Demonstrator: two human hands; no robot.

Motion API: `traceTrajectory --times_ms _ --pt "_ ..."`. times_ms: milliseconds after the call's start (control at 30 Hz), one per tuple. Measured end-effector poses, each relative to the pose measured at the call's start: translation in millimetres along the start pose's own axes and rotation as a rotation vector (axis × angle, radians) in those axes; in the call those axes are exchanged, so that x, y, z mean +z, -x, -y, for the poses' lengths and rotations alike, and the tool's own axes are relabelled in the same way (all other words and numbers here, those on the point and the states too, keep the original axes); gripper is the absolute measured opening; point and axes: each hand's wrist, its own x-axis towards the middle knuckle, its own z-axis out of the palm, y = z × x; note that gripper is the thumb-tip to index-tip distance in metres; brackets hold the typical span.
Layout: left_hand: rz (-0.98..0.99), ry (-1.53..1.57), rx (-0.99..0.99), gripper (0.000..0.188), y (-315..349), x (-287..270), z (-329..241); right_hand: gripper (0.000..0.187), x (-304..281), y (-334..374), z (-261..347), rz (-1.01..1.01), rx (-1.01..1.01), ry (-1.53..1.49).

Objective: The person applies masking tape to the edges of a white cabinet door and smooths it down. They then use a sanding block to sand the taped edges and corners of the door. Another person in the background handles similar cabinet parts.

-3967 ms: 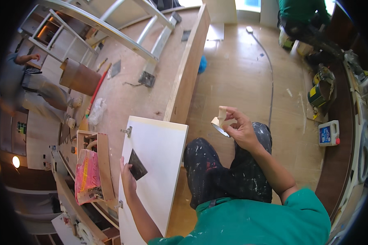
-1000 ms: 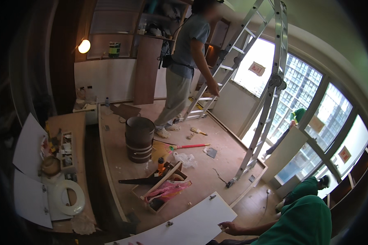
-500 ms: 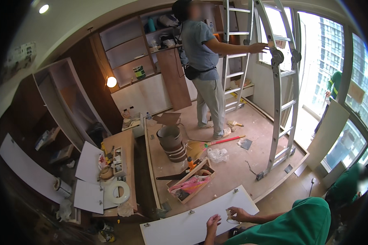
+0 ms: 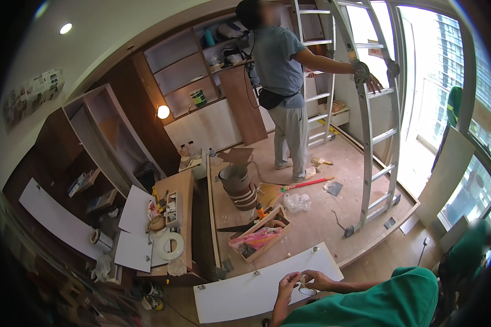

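My left hand [image 4: 288, 287] and my right hand [image 4: 316, 280] are close together over a white cabinet door panel [image 4: 232, 298]. Their fingers pinch around a small ring-shaped roll [image 4: 307, 291], which looks like tape. Its ring hangs just below my right fingers, and a short pale piece rises between both hands. Fine detail of the grip is too small to make out. Metal hinges [image 4: 257, 273] are fixed along the panel's far edge. My right arm, in a green sleeve [image 4: 365, 298], reaches in from the lower right.
Beyond the panel, a low wooden platform holds a tool tray [image 4: 262, 234], a bucket [image 4: 238, 188] and a red-handled broom [image 4: 308, 184]. A person in grey [image 4: 281, 71] stands by an aluminium ladder [image 4: 368, 141]. A cluttered workbench [image 4: 183, 218] stands left; another person in green [image 4: 466, 248] is at right.
My hands have come together, and my left fingers now meet the piece at the roll. The view has shifted slightly. The person in grey has lowered a hand along the ladder.
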Motion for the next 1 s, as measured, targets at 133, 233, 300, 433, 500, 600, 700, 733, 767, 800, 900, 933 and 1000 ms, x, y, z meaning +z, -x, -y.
traceTrajectory --times_ms 133,233,300,433,500,600,700,733,767,800,900,933,1000 --pt "0.000 -0.014 0.007 0.035 19.8 -21.4 -7.3 0.056 26.0 1.6 11.8 -0.008 0.013 0.002" --pt "-0.004 -0.036 0.012 0.034 32.6 -52.0 -9.8 0.056 50.6 -1.4 27.1 0.007 -0.004 -0.005" --pt "-0.011 -0.053 0.004 0.033 40.0 -71.9 -11.4 0.056 68.2 -5.2 30.6 0.028 -0.012 -0.056" --pt "-0.022 -0.057 0.004 0.032 61.1 -110.2 -15.9 0.056 106.8 -13.6 40.9 0.053 -0.035 -0.056" --pt "-0.012 -0.026 -0.006 0.032 71.7 -128.3 -15.0 0.054 124.8 -13.1 52.8 0.060 -0.044 -0.102" --pt "-0.016 0.094 -0.069 0.033 88.0 -151.0 -17.8 0.053 153.5 -13.9 58.9 0.064 -0.033 -0.118" --pt "0.016 0.124 -0.072 0.033 92.5 -171.3 -22.7 0.058 171.2 -19.9 62.9 0.086 -0.046 -0.129" --pt "0.025 0.144 -0.072 0.033 96.2 -176.8 -22.8 0.058 176.7 -19.5 66.4 0.091 -0.037 -0.121" --pt "0.024 0.153 -0.072 0.033 99.7 -179.4 -22.0 0.058 180.9 -19.8 64.5 0.095 -0.042 -0.121" --pt "0.028 0.157 -0.071 0.032 101.3 -178.6 -24.7 0.058 181.3 -21.7 63.5 0.091 -0.049 -0.119" --pt "0.042 0.166 -0.034 0.032 98.6 -180.6 -24.8 0.057 179.5 -22.4 73.4 0.081 -0.038 -0.088" --pt "0.044 0.169 -0.018 0.031 98.1 -182.4 -21.8 0.057 179.6 -20.5 79.6 0.081 -0.028 -0.076" --pt "0.036 0.178 0.014 0.031 93.9 -181.5 -16.3 0.058 179.8 -21.7 74.3 0.063 -0.037 -0.083"
